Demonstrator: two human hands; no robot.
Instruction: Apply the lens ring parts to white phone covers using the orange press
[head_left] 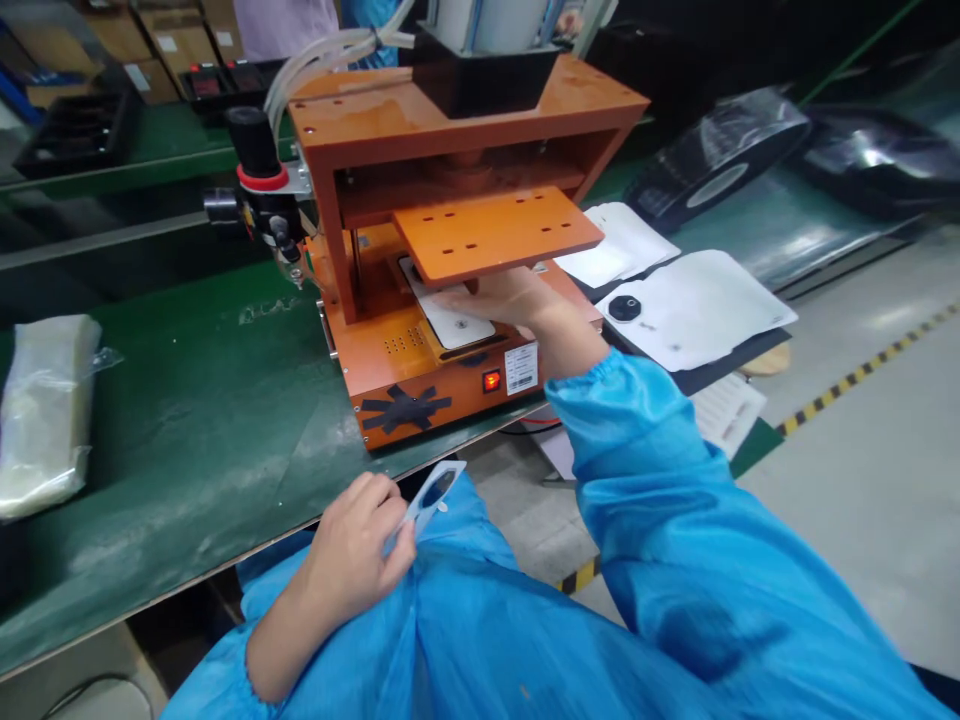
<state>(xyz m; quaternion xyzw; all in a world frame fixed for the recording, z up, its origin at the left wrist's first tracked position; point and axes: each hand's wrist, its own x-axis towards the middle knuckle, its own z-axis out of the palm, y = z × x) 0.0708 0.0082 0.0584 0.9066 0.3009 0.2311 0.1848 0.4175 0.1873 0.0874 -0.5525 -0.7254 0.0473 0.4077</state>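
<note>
Before my lap, my left hand (360, 540) is closed on a pale, thin phone back cover (429, 500) with a dark camera area, held tilted by its edge. My right hand (502, 298) reaches under the raised orange plate (499, 235) of a press (341, 345). Its fingers look stretched out over a white phone-shaped panel (459, 328), which lies in the black-edged fixture on the press bed. The plate hides part of these fingers, and contact with the panel is hard to make out.
A pressure regulator (262, 190) juts from the press's left side. Right of it, white sheets (694, 310) bear a round black camera piece (624, 308); behind lies a wrapped reel (716, 160). Bagged flat items (46, 410) rest on the green bench (202, 430), whose front edge is near my lap.
</note>
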